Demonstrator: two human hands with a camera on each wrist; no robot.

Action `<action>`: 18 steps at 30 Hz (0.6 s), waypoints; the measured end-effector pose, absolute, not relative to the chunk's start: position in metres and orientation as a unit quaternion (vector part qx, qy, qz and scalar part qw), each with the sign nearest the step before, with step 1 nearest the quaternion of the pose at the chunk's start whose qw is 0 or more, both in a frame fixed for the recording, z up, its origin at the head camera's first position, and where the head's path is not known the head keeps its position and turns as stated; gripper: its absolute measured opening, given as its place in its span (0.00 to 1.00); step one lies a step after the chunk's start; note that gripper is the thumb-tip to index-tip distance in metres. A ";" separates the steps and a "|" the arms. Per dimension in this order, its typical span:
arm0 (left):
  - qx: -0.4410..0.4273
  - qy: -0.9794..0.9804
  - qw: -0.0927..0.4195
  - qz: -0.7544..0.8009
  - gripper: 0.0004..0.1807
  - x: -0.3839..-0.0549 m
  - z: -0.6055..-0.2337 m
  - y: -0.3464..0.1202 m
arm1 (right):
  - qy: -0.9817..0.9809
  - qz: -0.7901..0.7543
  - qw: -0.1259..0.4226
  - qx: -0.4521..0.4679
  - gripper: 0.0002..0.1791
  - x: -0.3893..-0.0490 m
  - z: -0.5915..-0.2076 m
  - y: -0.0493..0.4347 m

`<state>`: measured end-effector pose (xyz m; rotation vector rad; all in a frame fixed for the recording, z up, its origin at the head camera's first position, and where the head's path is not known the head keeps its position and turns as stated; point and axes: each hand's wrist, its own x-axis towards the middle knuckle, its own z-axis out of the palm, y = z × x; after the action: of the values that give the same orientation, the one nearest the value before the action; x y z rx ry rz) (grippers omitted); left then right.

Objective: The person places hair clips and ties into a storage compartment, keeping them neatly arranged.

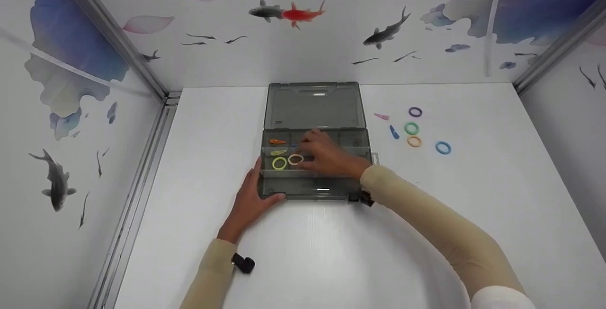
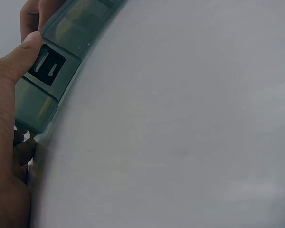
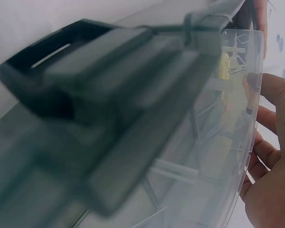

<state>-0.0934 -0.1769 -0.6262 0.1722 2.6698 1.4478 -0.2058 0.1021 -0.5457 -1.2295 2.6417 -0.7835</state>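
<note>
A smoky, see-through compartment box (image 1: 312, 187) lies with its lid (image 1: 315, 110) folded back. The left hand (image 1: 248, 200) grips the box's front left corner, fingers along the side and thumb (image 2: 26, 57) on the front edge. Over the middle row, the right hand (image 1: 326, 155) pinches a pale peach ring, like a hair tie (image 1: 296, 159), by its right side; the fingertips are partly hidden. Left of it lies a yellow hair tie (image 1: 279, 163). An orange hair clip (image 1: 277, 141) and a yellow clip (image 1: 278, 152) are farther back, and a bit of blue (image 1: 294, 145) shows beside the fingers.
Right of the box, purple (image 1: 415, 111), green (image 1: 411, 128), orange (image 1: 414, 141) and blue hair ties (image 1: 443, 147) lie on the white table (image 1: 303, 261). A pink clip (image 1: 381, 117) and a blue clip (image 1: 394, 132) are nearer the box. Walls stand behind and at both sides.
</note>
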 end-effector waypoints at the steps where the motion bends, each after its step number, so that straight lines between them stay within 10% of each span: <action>1: 0.057 0.877 0.049 0.475 0.69 -0.093 -0.626 -0.177 | 0.873 -0.259 0.062 -0.408 0.19 -0.206 -0.546 0.101; 18: 0.064 0.880 0.041 0.468 0.68 -0.093 -0.626 -0.177 | 0.867 -0.284 0.074 -0.403 0.21 -0.208 -0.554 0.103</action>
<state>-0.0935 -0.1774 -0.6256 0.1952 2.6961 1.4342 -0.2078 0.1027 -0.5541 -1.2087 2.6011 -0.8535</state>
